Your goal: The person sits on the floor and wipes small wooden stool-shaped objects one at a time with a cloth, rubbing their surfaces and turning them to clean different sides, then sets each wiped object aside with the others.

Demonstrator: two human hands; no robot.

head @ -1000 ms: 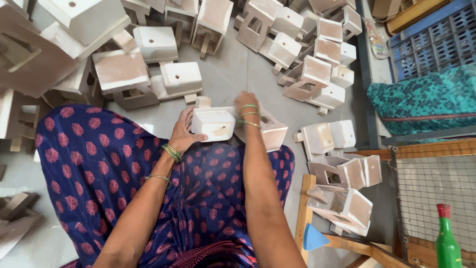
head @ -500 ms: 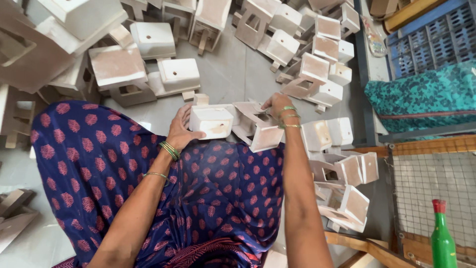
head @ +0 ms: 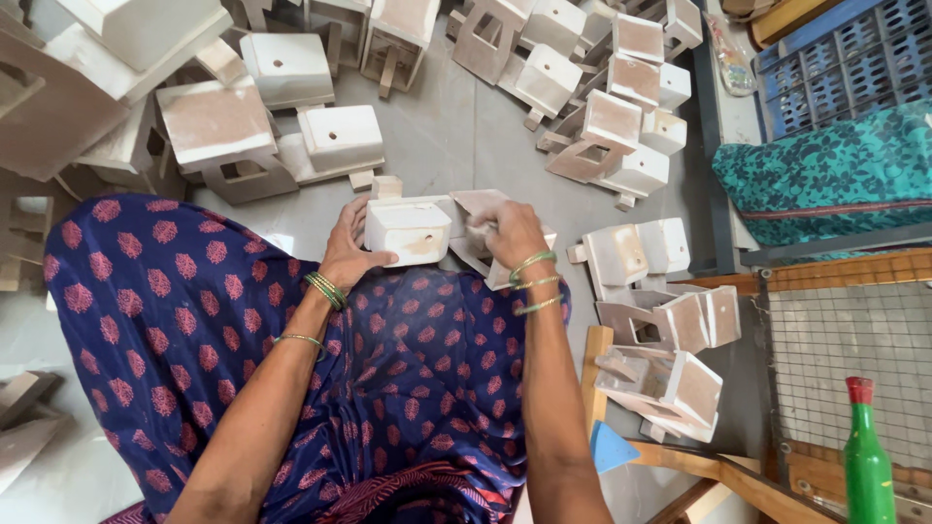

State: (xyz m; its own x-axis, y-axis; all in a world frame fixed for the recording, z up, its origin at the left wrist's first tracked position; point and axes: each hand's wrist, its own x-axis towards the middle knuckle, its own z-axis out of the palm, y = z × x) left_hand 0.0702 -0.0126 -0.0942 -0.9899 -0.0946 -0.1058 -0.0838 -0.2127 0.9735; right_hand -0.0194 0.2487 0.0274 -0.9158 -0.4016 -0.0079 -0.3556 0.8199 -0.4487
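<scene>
The person sits on the floor with a white box-shaped ceramic piece (head: 410,231) held over the lap, just beyond the knee of the blue dotted dress (head: 194,320). The left hand (head: 348,254) grips the piece from its near left side, thumb curled up along the front face and fingers wrapped behind, so it is clamped rather than balanced. The right hand (head: 507,231) is pressed down on the piece's right end, fingers bunched around what looks like a small pale pad or cloth; what exactly it pinches cannot be told. The work in hand appears to be rubbing or smoothing that end. To do it well, the left hand should keep the piece braced against the lap so that it does not rock, while the right works with light, even pressure, since unglazed edges probably chip easily. A second similar piece (head: 495,260) lies touching under the right wrist and should not be knocked. More white pieces (head: 621,146) lie scattered beyond both hands, and a stacked group (head: 670,320) sits to the right of the right forearm.
</scene>
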